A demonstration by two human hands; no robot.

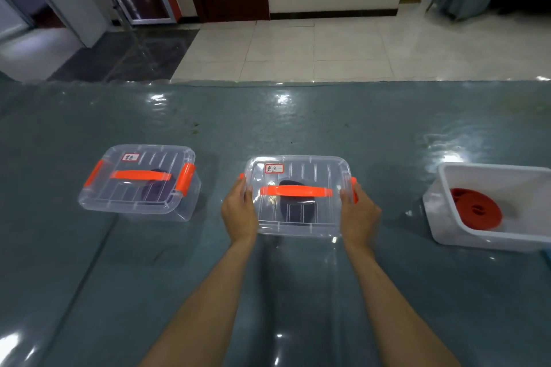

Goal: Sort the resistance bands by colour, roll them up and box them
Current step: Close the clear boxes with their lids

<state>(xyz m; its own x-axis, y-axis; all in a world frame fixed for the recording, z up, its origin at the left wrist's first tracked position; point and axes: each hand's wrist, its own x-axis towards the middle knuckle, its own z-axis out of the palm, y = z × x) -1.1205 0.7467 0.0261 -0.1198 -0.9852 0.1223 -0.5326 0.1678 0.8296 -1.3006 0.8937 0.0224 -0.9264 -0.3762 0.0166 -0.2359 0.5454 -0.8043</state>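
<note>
The surface [298, 128] is glossy grey-blue. Two boxes are clear plastic with ribbed lids — the one at nine o'clock [137, 182] and the middle one [298, 197] both carry bright orange handles and clips plus white labels edged in red. A dark purple roll [155, 188] shows through the first, a black roll [295, 205] through the second. At three o'clock, a white tub [447, 217] holds a red band [477, 208].

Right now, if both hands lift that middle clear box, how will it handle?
The middle clear box likely lifts light: thin plastic, one dark rolled band inside. The band may slide if tilted. Left hand and right hand hold opposite ends, so it should stay level.
</note>
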